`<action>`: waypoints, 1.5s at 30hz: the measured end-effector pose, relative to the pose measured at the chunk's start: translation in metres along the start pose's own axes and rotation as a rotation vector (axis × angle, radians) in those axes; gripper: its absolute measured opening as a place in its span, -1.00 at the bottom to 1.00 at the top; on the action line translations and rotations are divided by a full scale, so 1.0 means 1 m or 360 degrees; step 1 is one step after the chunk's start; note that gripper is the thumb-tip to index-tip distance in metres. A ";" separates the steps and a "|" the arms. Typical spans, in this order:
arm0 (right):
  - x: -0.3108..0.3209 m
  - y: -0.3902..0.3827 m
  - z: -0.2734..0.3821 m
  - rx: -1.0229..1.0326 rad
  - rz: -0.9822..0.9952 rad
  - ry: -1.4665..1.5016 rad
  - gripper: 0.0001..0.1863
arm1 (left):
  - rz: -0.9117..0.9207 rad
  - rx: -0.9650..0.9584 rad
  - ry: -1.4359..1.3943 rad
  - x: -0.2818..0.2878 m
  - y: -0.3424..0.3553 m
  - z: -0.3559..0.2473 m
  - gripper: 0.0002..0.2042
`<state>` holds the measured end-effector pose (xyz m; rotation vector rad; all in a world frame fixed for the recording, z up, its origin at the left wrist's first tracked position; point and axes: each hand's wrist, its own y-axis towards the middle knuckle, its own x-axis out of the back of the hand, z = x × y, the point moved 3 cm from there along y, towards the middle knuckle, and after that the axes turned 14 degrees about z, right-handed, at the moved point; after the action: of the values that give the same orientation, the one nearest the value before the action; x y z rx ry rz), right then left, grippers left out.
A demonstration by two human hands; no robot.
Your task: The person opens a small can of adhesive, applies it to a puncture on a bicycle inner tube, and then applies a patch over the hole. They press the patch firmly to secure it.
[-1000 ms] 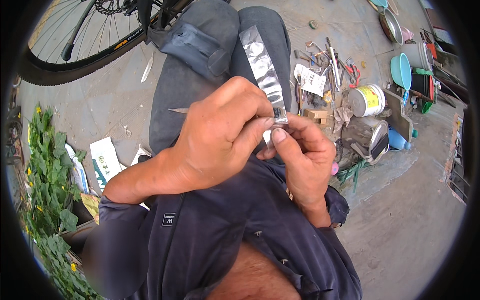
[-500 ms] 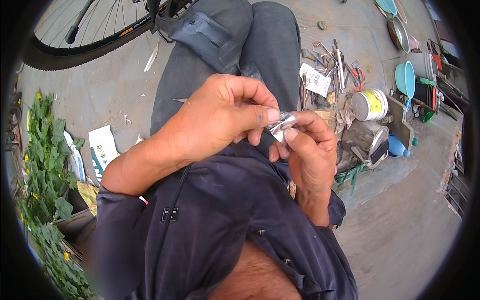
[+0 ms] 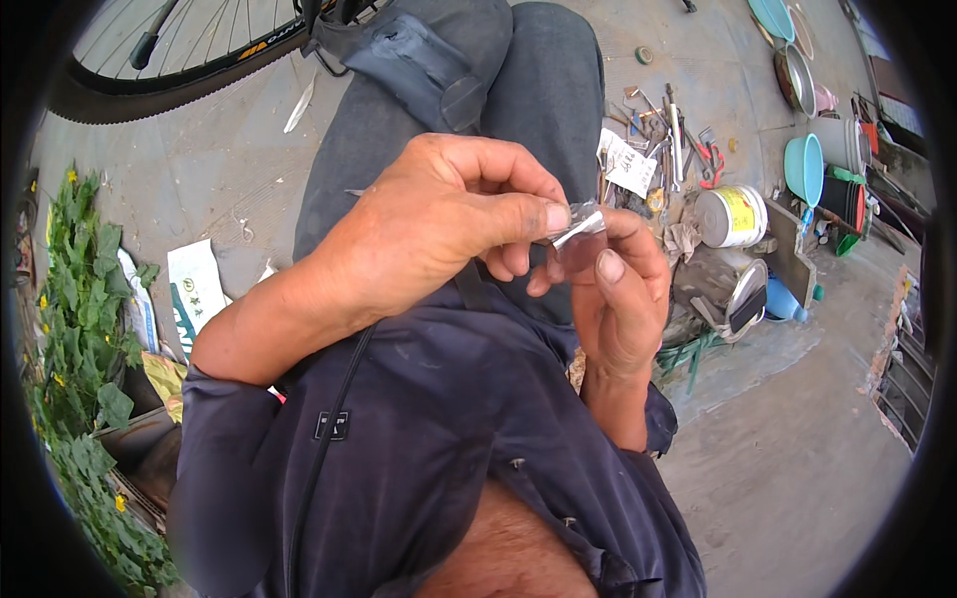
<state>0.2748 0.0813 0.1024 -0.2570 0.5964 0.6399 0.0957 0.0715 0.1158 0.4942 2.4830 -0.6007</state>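
Note:
My left hand [image 3: 449, 219] pinches a small, crinkled silvery foil piece with clear film [image 3: 580, 231] between thumb and fingertips, its other fingers curled below. My right hand [image 3: 623, 289] is just right of it, its bent fingers touching behind the piece and partly hidden by it, its thumb lifted apart from the foil. Both hands are over my lap, above dark trousers [image 3: 538, 90] and a dark jacket [image 3: 399, 439]. A dark, flat, pouch-like patch of material [image 3: 404, 65] lies on my left leg. A thin pointed thing [image 3: 355, 190] shows just behind my left hand.
A bicycle wheel [image 3: 120, 95] is at upper left. Scattered tools [image 3: 674, 130], a white label sheet [image 3: 626, 164], a white bucket [image 3: 729, 216], cyan basins [image 3: 802, 164] and a blue bottle [image 3: 785, 299] lie to the right. Leafy plants [image 3: 85, 329] and white sacks [image 3: 194, 284] line the left.
The long silvery strip over my right leg is out of sight; a short piece is in my fingers. My hands rose slightly and moved right, and my right thumb lifted off the foil.

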 end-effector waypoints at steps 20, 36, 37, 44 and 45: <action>-0.019 -0.008 0.008 -0.0035 -0.0527 -0.0868 -0.82 | -0.0043 -0.0117 0.0183 -0.013 0.008 -0.002 -0.89; -0.014 -0.005 0.009 -0.0201 -0.0519 -0.0785 -0.77 | -0.0119 -0.0108 0.0361 -0.014 0.009 0.002 -0.91; -0.014 -0.005 0.009 -0.0206 -0.0523 -0.0785 -0.77 | -0.0114 -0.0098 0.0359 -0.014 0.009 0.003 -0.91; -0.016 -0.003 0.009 -0.0190 -0.0532 -0.0778 -0.76 | -0.0068 -0.0079 0.0313 -0.013 0.010 0.004 -0.92; -0.015 -0.003 0.009 -0.0173 -0.0535 -0.0778 -0.75 | -0.0065 -0.0073 0.0300 -0.013 0.010 0.005 -0.92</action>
<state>0.2709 0.0747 0.1189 -0.2822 0.0439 0.3872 0.1123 0.0744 0.1162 0.5040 2.6842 -0.5334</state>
